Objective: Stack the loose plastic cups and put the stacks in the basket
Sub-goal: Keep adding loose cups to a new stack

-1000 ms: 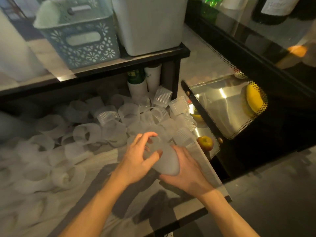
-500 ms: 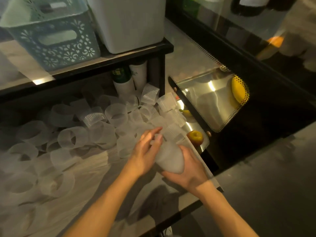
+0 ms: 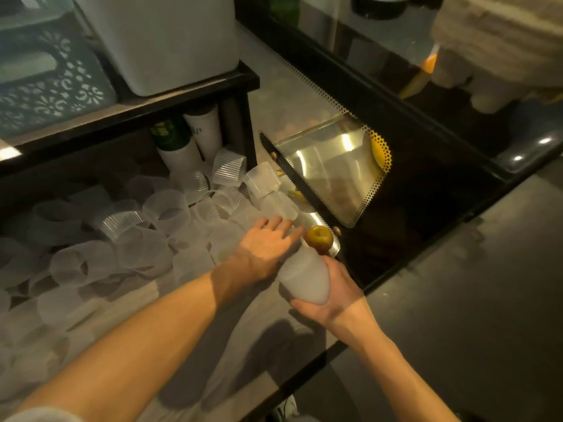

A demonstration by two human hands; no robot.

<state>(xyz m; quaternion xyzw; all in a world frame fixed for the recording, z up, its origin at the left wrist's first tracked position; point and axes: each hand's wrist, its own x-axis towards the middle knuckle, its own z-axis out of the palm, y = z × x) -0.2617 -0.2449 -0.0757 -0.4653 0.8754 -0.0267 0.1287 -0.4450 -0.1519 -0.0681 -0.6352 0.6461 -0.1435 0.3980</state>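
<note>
Several loose translucent plastic cups (image 3: 164, 208) lie scattered over the table's left and middle. My right hand (image 3: 332, 296) grips a short stack of frosted cups (image 3: 304, 275) lying on its side near the table's right edge. My left hand (image 3: 268, 242) reaches past the stack with straight fingers, its fingertips touching a loose ribbed cup (image 3: 285, 207). The pale blue patterned basket (image 3: 51, 86) stands on the shelf at the upper left.
A white bin (image 3: 164, 38) sits beside the basket on the black shelf (image 3: 182, 95). Two tall paper cups (image 3: 189, 141) stand under the shelf. An apple (image 3: 319, 236) and a shiny perforated metal tray (image 3: 335, 169) lie right of the table.
My left hand has let go of the stack's top and stretched forward to the loose cups. The view has shifted left and closer; the right hand still holds the stack.
</note>
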